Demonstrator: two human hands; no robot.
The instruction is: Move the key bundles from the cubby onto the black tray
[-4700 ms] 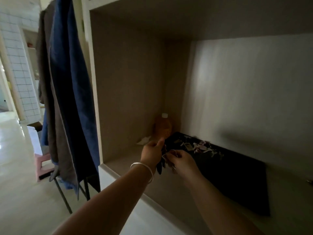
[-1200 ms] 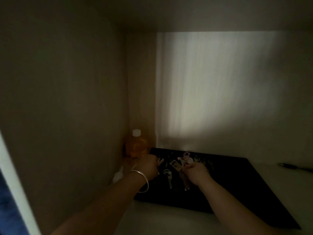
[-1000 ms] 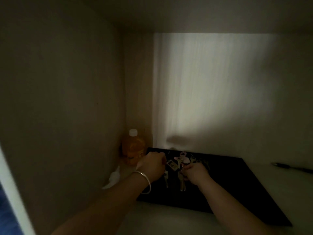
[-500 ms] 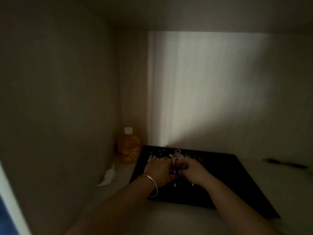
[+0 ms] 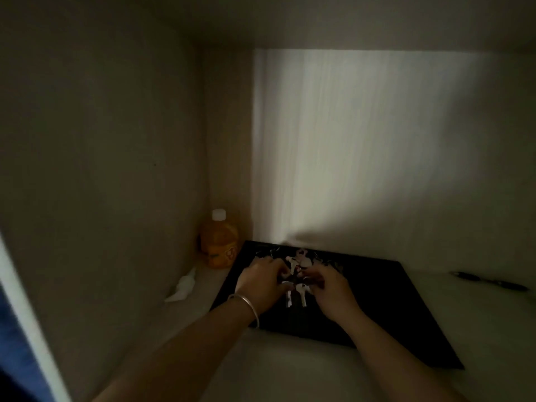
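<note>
Silvery key bundle (image 5: 296, 294) — pale keys dangling | black tray (image 5: 406, 314) beneath

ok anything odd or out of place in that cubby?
A crumpled white scrap lies loose on the cubby floor left of the black tray, near the orange bottle. A pen sits off the tray's right. Nothing spilled. Both hands are on the keys.

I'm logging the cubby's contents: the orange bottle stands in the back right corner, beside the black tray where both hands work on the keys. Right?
Not quite. The head view shows the orange bottle in the back left corner, not the right. The rest holds: it stands beside the black tray, where the left hand and right hand work on the keys.
</note>
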